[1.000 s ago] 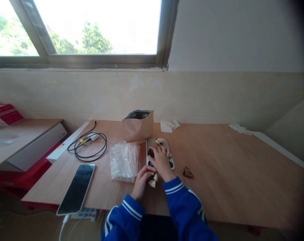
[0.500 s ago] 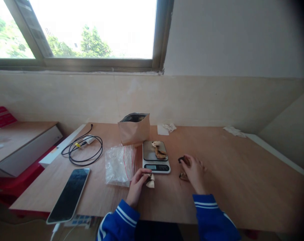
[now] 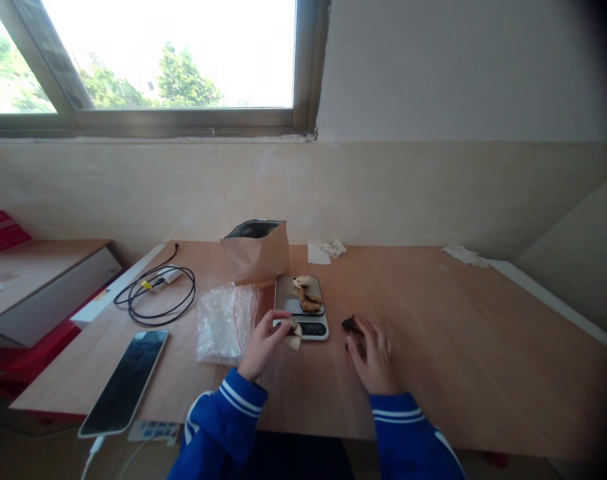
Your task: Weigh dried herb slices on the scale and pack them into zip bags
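Handling loose pieces about a scale (image 3: 286,293): two brown pieces (image 3: 310,302) lay on its plate. My left hand (image 3: 267,341) pinched a pale piece (image 3: 294,340) between thumb and forefinger, by the scale's near edge; contact with the scale could not be told. My right hand (image 3: 372,353), right of the scale, had thumb and curled fingers closed about a dark piece (image 3: 351,325), partly hidden. The step in hand appeared to be gathering single pieces; the next move, I judged, called for a light pinch clear of the scale. Outward lay a plastic bag (image 3: 222,325), an upright pouch (image 3: 258,255) and a phone (image 3: 126,381).
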`<action>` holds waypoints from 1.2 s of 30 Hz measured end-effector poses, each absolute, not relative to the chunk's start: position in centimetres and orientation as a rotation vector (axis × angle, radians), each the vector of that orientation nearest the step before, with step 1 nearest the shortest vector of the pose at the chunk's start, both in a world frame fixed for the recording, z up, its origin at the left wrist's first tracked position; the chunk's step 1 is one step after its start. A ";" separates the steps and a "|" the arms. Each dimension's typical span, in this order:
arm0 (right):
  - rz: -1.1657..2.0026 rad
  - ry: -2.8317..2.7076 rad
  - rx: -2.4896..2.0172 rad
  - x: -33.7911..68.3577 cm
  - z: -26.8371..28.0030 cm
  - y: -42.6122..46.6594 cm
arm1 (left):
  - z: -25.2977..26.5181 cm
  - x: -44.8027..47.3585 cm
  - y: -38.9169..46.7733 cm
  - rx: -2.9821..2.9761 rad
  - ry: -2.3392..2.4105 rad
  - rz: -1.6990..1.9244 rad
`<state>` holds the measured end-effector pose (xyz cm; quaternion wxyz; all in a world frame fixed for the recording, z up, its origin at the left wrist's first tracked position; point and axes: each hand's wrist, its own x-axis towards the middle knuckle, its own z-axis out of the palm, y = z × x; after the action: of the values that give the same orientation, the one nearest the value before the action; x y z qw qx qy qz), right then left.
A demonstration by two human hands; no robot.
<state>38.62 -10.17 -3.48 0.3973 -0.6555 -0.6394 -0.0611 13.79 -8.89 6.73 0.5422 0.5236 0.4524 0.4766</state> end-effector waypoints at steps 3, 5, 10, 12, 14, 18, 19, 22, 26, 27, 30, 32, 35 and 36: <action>-0.146 -1.698 -1.680 38.5 -3.8 -10.2 | 7.3 14.0 -5.9 1.473 1.221 1.210; -0.136 -1.693 -1.685 38.5 -3.6 -10.3 | 7.2 13.9 -3.9 1.640 1.382 1.247; -0.106 -1.643 -1.707 38.0 -2.7 -10.5 | 6.4 13.6 -1.0 2.017 1.529 1.184; -0.100 -1.646 -1.710 37.9 -2.6 -10.6 | 6.2 13.5 -0.6 2.091 1.525 1.131; -0.092 -1.644 -1.717 37.9 -2.6 -10.6 | 6.0 13.4 -0.4 2.102 1.535 1.075; -0.046 -1.628 -1.763 38.1 -2.7 -10.6 | 5.5 13.5 -0.2 2.099 1.618 0.966; -0.032 -1.631 -1.765 38.1 -2.6 -10.6 | 5.5 13.5 -0.2 2.116 1.631 0.958; -0.001 -1.653 -1.752 38.1 -2.3 -10.7 | 6.6 13.7 -0.6 2.205 1.637 1.004; 0.005 -1.650 -1.790 37.9 -1.8 -10.9 | 10.9 13.6 -1.6 2.325 1.686 1.237; 0.008 -1.650 -1.799 37.9 -1.7 -11.0 | 12.3 13.4 -1.7 2.356 1.694 1.339; 0.030 -1.660 -1.805 37.8 -1.6 -11.1 | 16.3 12.5 -1.4 2.327 1.784 1.615; 0.045 -1.664 -1.810 37.8 -1.6 -11.1 | 18.1 11.7 -0.7 2.300 1.877 1.656; 0.062 -1.658 -1.832 37.8 -1.5 -11.1 | 19.3 10.5 0.6 2.383 2.016 1.441; 0.068 -1.655 -1.844 37.8 -1.4 -11.1 | 19.3 10.1 1.0 2.431 2.038 1.334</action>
<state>37.83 -11.07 -1.45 0.3252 -0.7035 -0.6314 0.0259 10.13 1.01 19.34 -0.1491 0.6985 0.5855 0.3834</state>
